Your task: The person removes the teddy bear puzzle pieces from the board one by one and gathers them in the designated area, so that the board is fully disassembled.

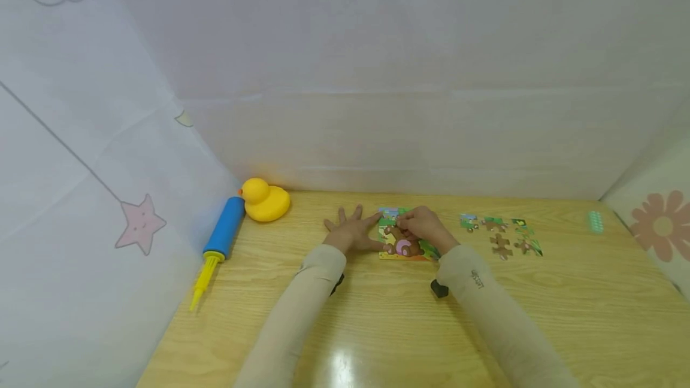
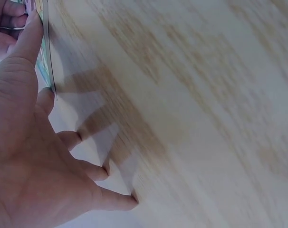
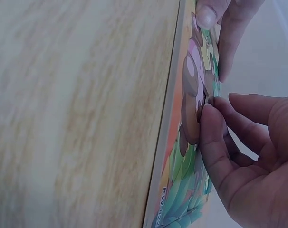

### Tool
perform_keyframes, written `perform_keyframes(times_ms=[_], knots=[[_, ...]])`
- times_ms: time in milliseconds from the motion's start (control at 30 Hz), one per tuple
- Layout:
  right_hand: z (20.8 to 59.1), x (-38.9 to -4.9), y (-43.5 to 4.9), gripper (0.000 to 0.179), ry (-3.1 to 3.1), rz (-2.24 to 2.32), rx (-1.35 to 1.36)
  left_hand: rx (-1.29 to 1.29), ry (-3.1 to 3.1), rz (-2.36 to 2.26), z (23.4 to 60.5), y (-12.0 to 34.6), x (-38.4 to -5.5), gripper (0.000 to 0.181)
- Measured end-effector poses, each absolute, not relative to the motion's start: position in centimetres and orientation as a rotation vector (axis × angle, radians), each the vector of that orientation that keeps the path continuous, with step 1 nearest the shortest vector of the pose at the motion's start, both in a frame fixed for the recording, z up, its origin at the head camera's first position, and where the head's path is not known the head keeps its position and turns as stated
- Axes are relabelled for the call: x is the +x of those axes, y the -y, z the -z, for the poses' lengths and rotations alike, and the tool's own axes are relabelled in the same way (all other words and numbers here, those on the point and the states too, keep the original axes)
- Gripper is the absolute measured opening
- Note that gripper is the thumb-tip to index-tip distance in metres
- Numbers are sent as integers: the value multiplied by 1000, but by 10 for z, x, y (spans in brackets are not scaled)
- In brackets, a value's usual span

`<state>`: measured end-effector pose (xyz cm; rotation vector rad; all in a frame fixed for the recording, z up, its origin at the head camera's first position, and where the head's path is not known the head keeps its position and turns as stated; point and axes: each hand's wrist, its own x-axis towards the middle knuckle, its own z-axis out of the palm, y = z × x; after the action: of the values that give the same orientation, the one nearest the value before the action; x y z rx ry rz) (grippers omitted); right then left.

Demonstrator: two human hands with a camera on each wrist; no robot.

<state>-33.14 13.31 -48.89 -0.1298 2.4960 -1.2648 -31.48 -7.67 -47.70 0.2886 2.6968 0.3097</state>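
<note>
The bear jigsaw puzzle (image 1: 404,248), lying on the wooden table (image 1: 377,322), may shift if the left hand (image 1: 351,235), fingers spread and thumb at the puzzle's left edge, presses too weakly while the right hand (image 1: 428,227) (it seems to pinch a brown jigsaw piece (image 3: 210,100)) pushes unevenly.

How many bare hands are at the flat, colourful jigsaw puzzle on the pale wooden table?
2: the left hand, spread, at the left edge of the jigsaw puzzle; the right hand, curled, near its middle. Neither is hidden.
</note>
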Motion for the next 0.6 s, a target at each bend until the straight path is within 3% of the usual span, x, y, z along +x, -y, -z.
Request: perform_keyframes(times_ms=[600], knots=[[492, -333, -140, 26, -2425, 1344, -170, 285, -2707, -241, 475, 75, -315, 95]])
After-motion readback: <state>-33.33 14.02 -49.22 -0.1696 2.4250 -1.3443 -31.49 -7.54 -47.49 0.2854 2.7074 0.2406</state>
